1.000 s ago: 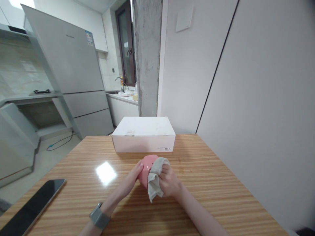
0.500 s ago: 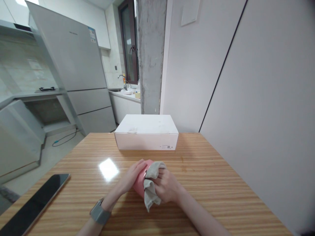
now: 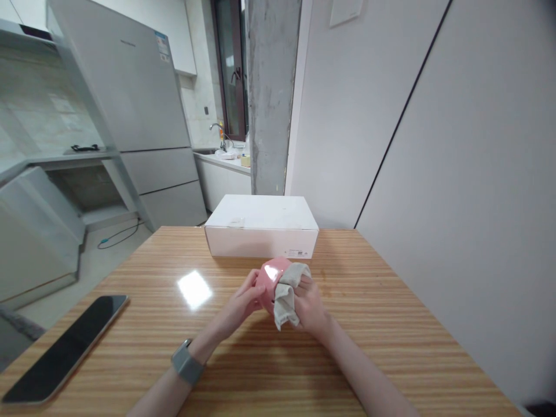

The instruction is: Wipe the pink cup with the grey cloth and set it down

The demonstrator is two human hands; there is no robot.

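Note:
A pink bowl-like object [image 3: 271, 275] is held just above the wooden table [image 3: 391, 324], near its middle. My left hand [image 3: 243, 300], with a grey watch on the wrist, grips its left side with curled fingers. My right hand [image 3: 309, 304] presses a grey cloth [image 3: 287, 292] against the pink object's right side; the cloth hangs down in folds over the fingers.
A closed white box [image 3: 263, 226] sits on the table just beyond my hands. A dark tablet [image 3: 67, 346] lies flat near the table's left edge. A white wall runs along the right. A fridge and a kitchen counter stand behind on the left.
Both hands, the pink object and the cloth have shifted slightly right and farther from me. The pink object turned, showing more of its glossy top.

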